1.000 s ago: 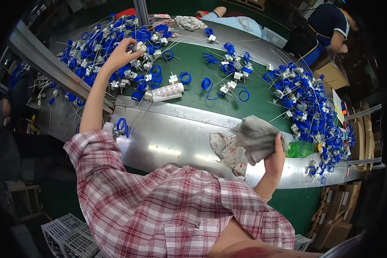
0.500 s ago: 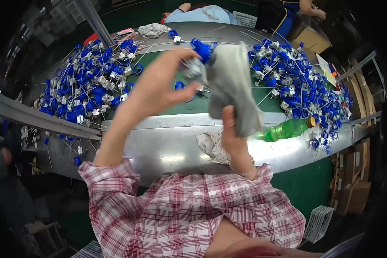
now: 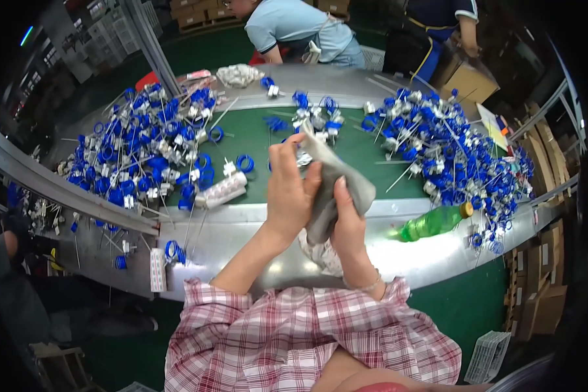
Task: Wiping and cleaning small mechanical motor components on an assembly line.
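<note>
My two hands meet above the front edge of the green work surface. My right hand (image 3: 349, 230) is closed on a folded grey cloth (image 3: 343, 189), the thumb pressed flat against it. My left hand (image 3: 286, 193) is closed, its fingertips and thumb at the cloth's left side. Between them shows a bit of a small silvery part (image 3: 302, 159); the rest is hidden by fingers and cloth. Just beyond lie a few white-and-metal parts (image 3: 320, 121) with blue coils. A crumpled patterned cloth (image 3: 323, 256) lies on the metal ledge under my hands.
Large heaps of blue-coiled parts with thin rods lie left (image 3: 137, 147) and right (image 3: 438, 140). A green bottle (image 3: 434, 222) lies on its side at right. Patterned strips (image 3: 223, 190) are at left. A metal post (image 3: 151, 49) rises far left. Two people work opposite.
My hands have come together and lower, and the cloth is now folded between them. My left hand has moved right with the silvery part. The view has tilted up, showing more of the people opposite.
</note>
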`<act>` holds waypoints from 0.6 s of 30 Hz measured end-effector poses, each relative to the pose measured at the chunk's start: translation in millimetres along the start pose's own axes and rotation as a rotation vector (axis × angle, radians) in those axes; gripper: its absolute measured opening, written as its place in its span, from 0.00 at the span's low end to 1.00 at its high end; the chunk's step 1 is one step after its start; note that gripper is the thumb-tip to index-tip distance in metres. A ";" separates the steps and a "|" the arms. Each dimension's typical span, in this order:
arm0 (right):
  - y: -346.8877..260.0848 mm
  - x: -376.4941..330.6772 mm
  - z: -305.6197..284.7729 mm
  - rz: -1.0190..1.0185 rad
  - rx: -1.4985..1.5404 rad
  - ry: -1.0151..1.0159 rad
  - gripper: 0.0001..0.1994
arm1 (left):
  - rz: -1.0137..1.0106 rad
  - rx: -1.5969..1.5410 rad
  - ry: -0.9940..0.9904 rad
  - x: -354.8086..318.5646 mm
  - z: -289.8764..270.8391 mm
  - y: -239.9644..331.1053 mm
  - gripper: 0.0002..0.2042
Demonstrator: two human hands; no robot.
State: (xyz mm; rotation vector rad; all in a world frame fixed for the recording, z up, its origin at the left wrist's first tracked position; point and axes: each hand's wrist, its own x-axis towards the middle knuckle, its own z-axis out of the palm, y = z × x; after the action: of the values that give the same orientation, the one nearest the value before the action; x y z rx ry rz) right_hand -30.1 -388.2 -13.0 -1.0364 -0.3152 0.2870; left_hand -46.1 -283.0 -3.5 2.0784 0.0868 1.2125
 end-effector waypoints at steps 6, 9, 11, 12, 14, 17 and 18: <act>3.9 14.7 3.3 0.106 -0.054 -0.097 0.12 | -0.001 0.039 -0.053 -7.5 -5.7 -3.3 0.20; 8.5 7.2 5.9 0.052 -0.063 -0.075 0.12 | 0.008 0.002 -0.033 -17.9 -5.9 -0.2 0.21; 3.3 4.1 10.8 0.035 -0.101 -0.076 0.12 | -0.029 -0.008 -0.039 -12.9 -6.7 -4.8 0.21; -2.2 3.9 14.5 0.009 -0.137 -0.079 0.12 | -0.070 -0.028 -0.015 -5.2 -7.9 -10.8 0.20; 0.2 -1.4 19.0 -0.072 -0.207 -0.072 0.12 | -0.081 -0.018 0.048 -6.2 -10.1 -17.6 0.20; 11.5 13.2 14.8 -0.016 -0.185 -0.138 0.13 | -0.008 0.076 0.037 -22.4 -6.5 -7.3 0.20; 14.8 21.7 12.4 0.069 -0.089 -0.191 0.12 | 0.031 0.077 0.072 -20.6 -3.4 -9.1 0.20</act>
State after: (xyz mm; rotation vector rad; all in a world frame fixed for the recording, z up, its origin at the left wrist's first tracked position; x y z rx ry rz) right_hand -16.2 -363.1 -17.5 -1.1112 -0.4679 0.4389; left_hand -57.6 -282.5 -23.1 2.1093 0.1376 1.3222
